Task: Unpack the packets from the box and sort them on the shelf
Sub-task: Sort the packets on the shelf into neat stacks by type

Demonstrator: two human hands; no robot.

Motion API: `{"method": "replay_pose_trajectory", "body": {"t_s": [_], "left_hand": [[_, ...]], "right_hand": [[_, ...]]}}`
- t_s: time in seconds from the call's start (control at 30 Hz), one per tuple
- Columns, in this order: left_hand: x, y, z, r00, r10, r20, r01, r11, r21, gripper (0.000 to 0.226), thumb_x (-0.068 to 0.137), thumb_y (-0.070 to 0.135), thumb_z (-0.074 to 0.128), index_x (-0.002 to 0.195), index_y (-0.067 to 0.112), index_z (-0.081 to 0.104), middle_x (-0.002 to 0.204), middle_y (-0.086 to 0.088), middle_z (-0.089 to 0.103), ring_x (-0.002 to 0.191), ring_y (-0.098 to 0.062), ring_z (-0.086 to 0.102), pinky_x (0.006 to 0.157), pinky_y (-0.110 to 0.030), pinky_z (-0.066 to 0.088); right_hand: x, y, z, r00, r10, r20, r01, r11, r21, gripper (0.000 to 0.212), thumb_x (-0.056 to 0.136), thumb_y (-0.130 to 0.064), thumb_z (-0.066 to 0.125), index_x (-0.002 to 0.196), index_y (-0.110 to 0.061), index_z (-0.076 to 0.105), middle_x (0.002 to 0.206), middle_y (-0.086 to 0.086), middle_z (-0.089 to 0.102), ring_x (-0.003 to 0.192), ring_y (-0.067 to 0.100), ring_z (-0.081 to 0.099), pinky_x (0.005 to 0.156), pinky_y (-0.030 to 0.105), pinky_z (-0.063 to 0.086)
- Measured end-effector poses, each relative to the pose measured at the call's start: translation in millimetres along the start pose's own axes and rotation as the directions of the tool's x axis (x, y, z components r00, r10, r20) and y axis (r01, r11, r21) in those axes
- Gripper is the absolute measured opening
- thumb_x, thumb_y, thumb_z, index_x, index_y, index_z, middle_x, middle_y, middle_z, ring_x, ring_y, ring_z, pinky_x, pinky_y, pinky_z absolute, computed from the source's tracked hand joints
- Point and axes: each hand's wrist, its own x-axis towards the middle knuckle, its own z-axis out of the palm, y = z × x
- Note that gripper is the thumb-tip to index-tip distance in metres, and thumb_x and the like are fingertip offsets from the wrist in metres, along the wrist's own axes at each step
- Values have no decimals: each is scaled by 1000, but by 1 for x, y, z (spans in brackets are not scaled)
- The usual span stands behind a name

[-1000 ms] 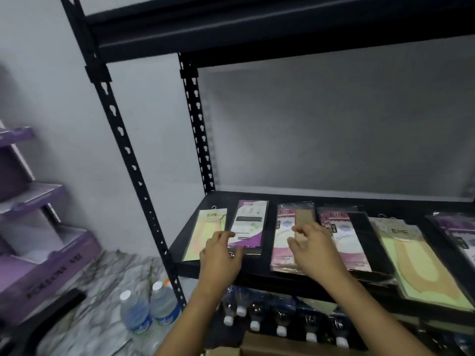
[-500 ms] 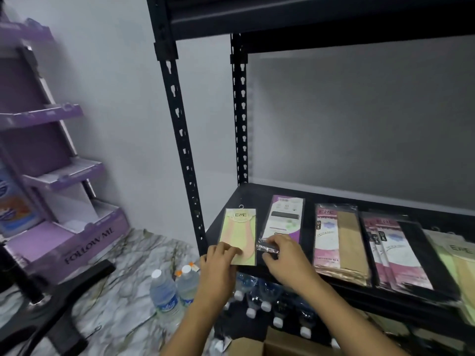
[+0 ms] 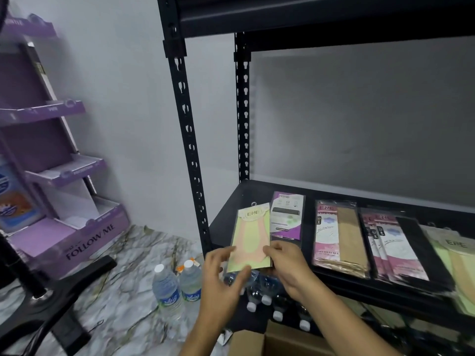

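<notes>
A green and peach sock packet (image 3: 250,237) lies at the left front of the black shelf (image 3: 223,227). Both hands grip its near end: my left hand (image 3: 226,271) at the lower left corner, my right hand (image 3: 285,263) at the lower right. Next to it lies a purple and white packet (image 3: 286,215). Further right are a pink and tan pile (image 3: 336,235), a pink and black pile (image 3: 393,245) and green packets (image 3: 455,255) at the frame edge. The cardboard box (image 3: 259,340) shows below my arms.
Two water bottles (image 3: 177,286) stand on the marble floor left of the shelf, and more bottles (image 3: 267,296) sit under it. A purple cardboard display stand (image 3: 64,227) is at the left. A black base (image 3: 51,304) lies on the floor. The shelf post (image 3: 190,155) rises beside the packets.
The view has swung left. My right hand left the pink and tan packets, passed the purple packet and now grips the green packet together with my left hand.
</notes>
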Motion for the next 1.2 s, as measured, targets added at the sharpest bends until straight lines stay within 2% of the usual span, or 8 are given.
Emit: {"method": "replay_pose_trajectory", "body": {"t_s": [0.1, 0.17, 0.27, 0.43, 0.63, 0.9, 1.07, 1.2], "left_hand": [[11, 14, 4, 942, -336, 14, 329, 911, -248, 33, 91, 26, 65, 122, 28, 53, 112, 1, 61, 103, -15, 62, 81, -26, 54], [17, 22, 8, 910, -401, 104, 412, 853, -320, 28, 92, 21, 64, 119, 23, 58, 108, 0, 68, 96, -18, 69, 83, -40, 58], [20, 38, 13, 930, -343, 130, 367, 860, -355, 19, 91, 14, 66, 107, 24, 64, 98, 3, 74, 87, -12, 72, 79, -35, 59], [19, 59, 28, 952, -263, 157, 303, 888, -345, 24, 86, 12, 71, 109, 18, 66, 96, 1, 74, 88, -17, 70, 76, -27, 58], [15, 95, 72, 957, -189, 219, 237, 945, -224, 34, 81, 22, 76, 113, 22, 63, 96, 1, 71, 85, -18, 70, 78, -37, 59], [-7, 153, 161, 932, -52, 359, 84, 994, -76, 37, 84, 24, 72, 114, 28, 52, 85, 9, 57, 68, -3, 57, 55, -11, 45], [-26, 179, 224, 898, 1, 439, -47, 995, 92, 41, 83, 38, 70, 118, 21, 55, 100, 7, 58, 92, -12, 58, 78, -30, 53], [-39, 195, 269, 868, 28, 495, -196, 936, 291, 41, 80, 51, 63, 109, 23, 63, 105, 4, 63, 107, -20, 51, 93, -42, 42]], "right_hand": [[-9, 0, -10, 997, -70, 12, 71, 997, -23, 13, 91, -10, 55, 90, -10, 68, 92, 9, 73, 88, 25, 70, 86, 46, 56], [-16, -1, -16, 994, -109, 28, 110, 994, -30, 13, 92, -11, 56, 93, -14, 68, 96, 6, 73, 89, 21, 70, 85, 40, 56], [-27, -6, -27, 982, -188, -12, 188, 981, -48, 14, 92, -13, 56, 93, -18, 68, 94, 2, 73, 86, 17, 69, 77, 30, 57], [-36, -14, -55, 941, -310, -134, 289, 944, -157, 17, 91, -10, 58, 92, -25, 66, 87, -5, 69, 82, 8, 64, 66, 13, 49], [-47, -19, -111, 876, -380, -297, 318, 918, -236, 19, 88, -12, 62, 105, -20, 64, 87, -3, 65, 79, 8, 61, 65, 15, 47], [-70, -16, -210, 768, -407, -494, 268, 905, -330, 17, 87, -12, 61, 103, -16, 66, 84, -2, 66, 78, 10, 62, 65, 17, 46], [-84, -7, -277, 708, -367, -604, 175, 919, -353, 20, 87, -10, 60, 105, -11, 68, 86, 0, 67, 78, 13, 62, 65, 25, 49], [-93, 2, -321, 671, -325, -667, 97, 930, -355, 23, 86, -10, 60, 108, -8, 68, 90, 3, 65, 83, 19, 61, 72, 27, 46]]}}
